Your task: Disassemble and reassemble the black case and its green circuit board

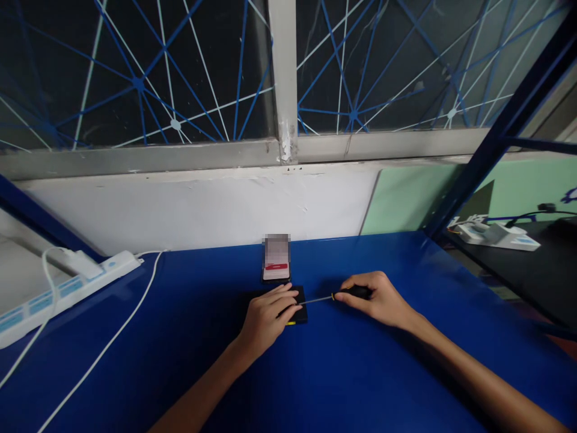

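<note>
My right hand [376,296] is closed around the black and yellow handle of a screwdriver [316,299]. Its thin metal shaft points left, nearly level. Over a flat black case [301,293] with a bit of yellow at its near edge lies my left hand [269,316], its fingers bent across the left part and holding it on the table. The screwdriver's tip reaches the fingertips of that hand; what it touches there is hidden. Just behind the case is a phone [276,273] with a lit screen, its top part blurred out.
The blue table [360,373] runs back to a white wall below windows. A white power strip [67,291] with a plug and a white cable [112,340] is at the left. Blue frame posts [478,162] flank the table. Another power strip [500,236] sits on a dark table at right.
</note>
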Motion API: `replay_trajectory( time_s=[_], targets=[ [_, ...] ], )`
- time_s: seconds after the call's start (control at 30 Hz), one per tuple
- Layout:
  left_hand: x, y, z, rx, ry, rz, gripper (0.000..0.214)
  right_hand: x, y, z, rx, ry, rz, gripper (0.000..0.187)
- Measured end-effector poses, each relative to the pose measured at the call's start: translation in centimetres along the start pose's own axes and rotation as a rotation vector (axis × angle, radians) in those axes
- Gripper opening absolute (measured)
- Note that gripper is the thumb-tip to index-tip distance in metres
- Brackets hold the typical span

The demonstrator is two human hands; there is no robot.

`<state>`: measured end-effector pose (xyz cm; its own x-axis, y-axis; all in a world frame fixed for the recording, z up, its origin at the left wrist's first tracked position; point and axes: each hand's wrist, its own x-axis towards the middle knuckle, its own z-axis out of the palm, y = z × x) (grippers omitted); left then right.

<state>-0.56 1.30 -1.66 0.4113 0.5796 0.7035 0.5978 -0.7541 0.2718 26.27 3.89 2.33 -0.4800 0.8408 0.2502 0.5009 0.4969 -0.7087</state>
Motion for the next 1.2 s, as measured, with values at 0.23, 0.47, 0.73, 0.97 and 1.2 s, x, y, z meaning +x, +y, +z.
replay_trajectory(
  time_s=[0.23, 0.47, 0.73, 0.97, 1.2],
  targets=[
    [0.03, 0.05, -0.02, -0.006, -0.004, -0.002, 0.011, -0.02, 0.31, 0.39, 0.087, -0.017, 0.092, 0.038],
    [0.05, 0.01, -0.05, -0.001, 0.004, 0.002, 0.011, -0.05, 0.52, 0.38, 0.131, -0.020, 0.118, 0.038],
    [-0.02, -0.02, 0.00, -0.005, 0.001, -0.007, 0.010, -0.04, 0.13, 0.21, 0.145, -0.015, 0.132, 0.038],
    [0.02, -0.04, -0.01, -0.011, 0.007, -0.005, 0.011, -0.08, 0.26, 0.44, 0.084, -0.022, 0.091, 0.038],
    [-0.06, -0.08, 0.03, 0.003, 0.013, 0.026, 0.013, 0.00, 0.05, 0.06, 0.073, 0.027, -0.025, 0.024]
  ],
)
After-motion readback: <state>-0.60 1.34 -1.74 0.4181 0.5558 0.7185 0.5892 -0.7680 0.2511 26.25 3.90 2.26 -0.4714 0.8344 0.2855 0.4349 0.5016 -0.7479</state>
